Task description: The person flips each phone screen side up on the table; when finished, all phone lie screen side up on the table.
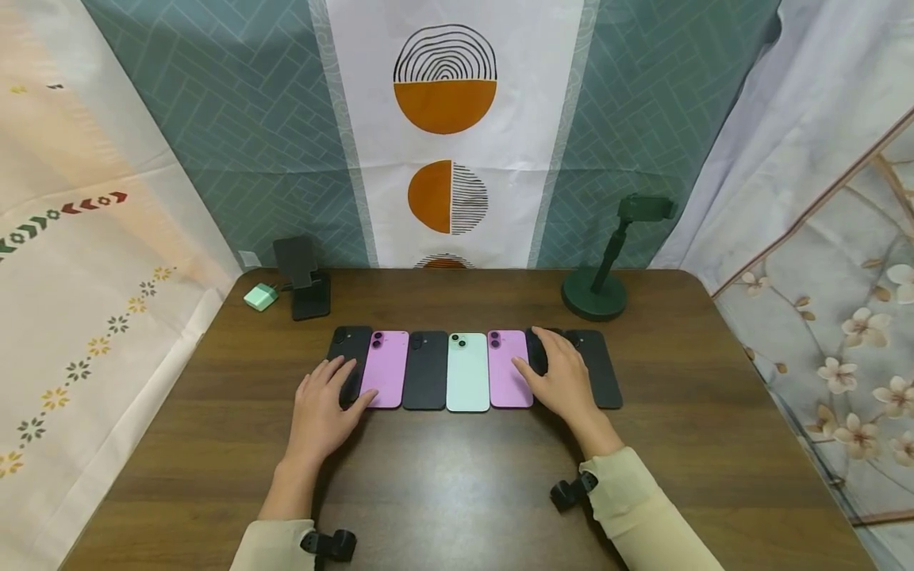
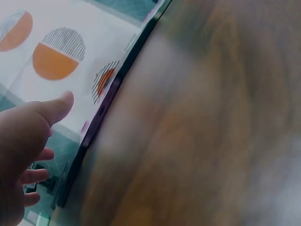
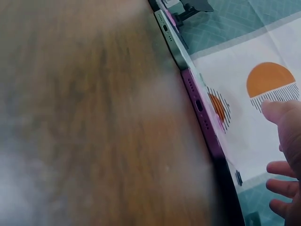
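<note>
Several smartphones lie side by side in one row, camera side up. My left hand (image 1: pixel 321 412) is over the black phone (image 1: pixel 350 342) at the left end, fingers spread, its thumb reaching to the lower edge of a pink phone (image 1: pixel 389 369). My right hand (image 1: pixel 567 388) covers much of a black phone (image 1: pixel 535 353) near the right end, fingers relaxed and slightly bent, thumb near the second pink phone (image 1: pixel 508 381). A black phone (image 1: pixel 409 388) and a mint-green phone (image 1: pixel 467 377) lie between the hands. Another black phone (image 1: pixel 603 373) ends the row on the right.
On the wooden table (image 1: pixel 443 492), a black phone stand (image 1: pixel 307 285) and a mint charger cube (image 1: pixel 260 296) sit at the back left. A dark green phone stand (image 1: pixel 594 293) with a round base stands at the back right. Patterned curtains hang behind.
</note>
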`<state>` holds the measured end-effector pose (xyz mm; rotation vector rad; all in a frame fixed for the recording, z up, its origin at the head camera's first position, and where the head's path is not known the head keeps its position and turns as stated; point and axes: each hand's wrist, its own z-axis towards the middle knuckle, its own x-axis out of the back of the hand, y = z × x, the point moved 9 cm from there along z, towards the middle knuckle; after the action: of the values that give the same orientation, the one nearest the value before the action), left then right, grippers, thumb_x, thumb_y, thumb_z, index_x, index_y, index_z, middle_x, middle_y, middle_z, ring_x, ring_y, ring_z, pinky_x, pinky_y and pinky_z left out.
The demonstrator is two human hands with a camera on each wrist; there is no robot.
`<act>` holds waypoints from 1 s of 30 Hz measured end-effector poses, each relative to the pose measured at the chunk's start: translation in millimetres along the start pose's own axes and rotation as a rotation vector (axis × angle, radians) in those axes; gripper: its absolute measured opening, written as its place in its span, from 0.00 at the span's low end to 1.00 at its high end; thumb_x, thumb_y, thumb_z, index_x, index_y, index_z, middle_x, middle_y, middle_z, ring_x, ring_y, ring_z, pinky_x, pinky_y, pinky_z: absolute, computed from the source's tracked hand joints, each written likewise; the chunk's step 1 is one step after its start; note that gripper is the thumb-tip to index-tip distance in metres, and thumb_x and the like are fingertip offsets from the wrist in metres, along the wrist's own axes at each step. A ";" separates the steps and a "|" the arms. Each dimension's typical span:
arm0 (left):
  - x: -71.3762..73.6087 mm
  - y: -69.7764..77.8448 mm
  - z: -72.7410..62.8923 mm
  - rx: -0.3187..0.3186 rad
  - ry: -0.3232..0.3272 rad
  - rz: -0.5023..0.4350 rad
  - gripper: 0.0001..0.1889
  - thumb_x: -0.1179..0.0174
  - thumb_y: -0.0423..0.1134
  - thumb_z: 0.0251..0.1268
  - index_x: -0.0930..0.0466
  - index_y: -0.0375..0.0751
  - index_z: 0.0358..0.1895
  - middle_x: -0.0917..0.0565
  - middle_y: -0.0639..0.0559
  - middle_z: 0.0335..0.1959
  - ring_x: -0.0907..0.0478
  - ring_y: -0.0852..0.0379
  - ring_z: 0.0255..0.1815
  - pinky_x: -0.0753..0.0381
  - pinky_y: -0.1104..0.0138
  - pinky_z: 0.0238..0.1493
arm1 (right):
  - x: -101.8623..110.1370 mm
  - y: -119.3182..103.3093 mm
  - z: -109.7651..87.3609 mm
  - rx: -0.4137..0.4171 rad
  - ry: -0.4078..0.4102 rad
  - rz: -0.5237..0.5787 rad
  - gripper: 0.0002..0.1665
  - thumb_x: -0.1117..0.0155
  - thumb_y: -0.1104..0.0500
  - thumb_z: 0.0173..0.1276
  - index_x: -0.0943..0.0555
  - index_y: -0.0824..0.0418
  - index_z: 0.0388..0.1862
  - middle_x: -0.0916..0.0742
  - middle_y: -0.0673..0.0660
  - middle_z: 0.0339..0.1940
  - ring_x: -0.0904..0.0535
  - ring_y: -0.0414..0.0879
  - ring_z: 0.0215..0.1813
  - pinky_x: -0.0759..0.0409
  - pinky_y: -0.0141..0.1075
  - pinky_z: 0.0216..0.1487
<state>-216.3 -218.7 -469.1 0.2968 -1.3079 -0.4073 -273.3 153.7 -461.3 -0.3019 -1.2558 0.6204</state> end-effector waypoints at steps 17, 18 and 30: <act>15.6 -34.9 -8.9 0.045 0.023 -0.083 0.36 0.31 0.53 0.64 0.27 0.32 0.68 0.30 0.30 0.70 0.37 0.30 0.72 0.40 0.32 0.68 | -27.4 -21.8 24.8 0.020 -0.068 0.068 0.41 0.31 0.42 0.67 0.29 0.59 0.73 0.23 0.63 0.71 0.30 0.62 0.71 0.33 0.62 0.69; 16.6 -37.5 -10.0 0.045 0.029 -0.092 0.36 0.30 0.53 0.64 0.27 0.31 0.68 0.30 0.30 0.70 0.37 0.30 0.72 0.39 0.33 0.67 | -30.2 -25.6 26.3 0.028 -0.075 0.074 0.41 0.31 0.42 0.67 0.29 0.59 0.73 0.23 0.63 0.71 0.30 0.62 0.72 0.33 0.62 0.70; 13.4 -52.8 -15.9 0.092 -0.016 -0.176 0.40 0.27 0.49 0.61 0.31 0.26 0.70 0.33 0.28 0.71 0.34 0.27 0.69 0.35 0.36 0.67 | -68.7 -65.4 44.9 0.145 -0.188 0.192 0.40 0.30 0.45 0.68 0.29 0.62 0.73 0.23 0.62 0.70 0.28 0.57 0.71 0.29 0.52 0.70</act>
<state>-204.6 -272.1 -484.2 0.4889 -1.3232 -0.4992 -310.3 55.6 -467.1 -0.2487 -1.3631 0.9170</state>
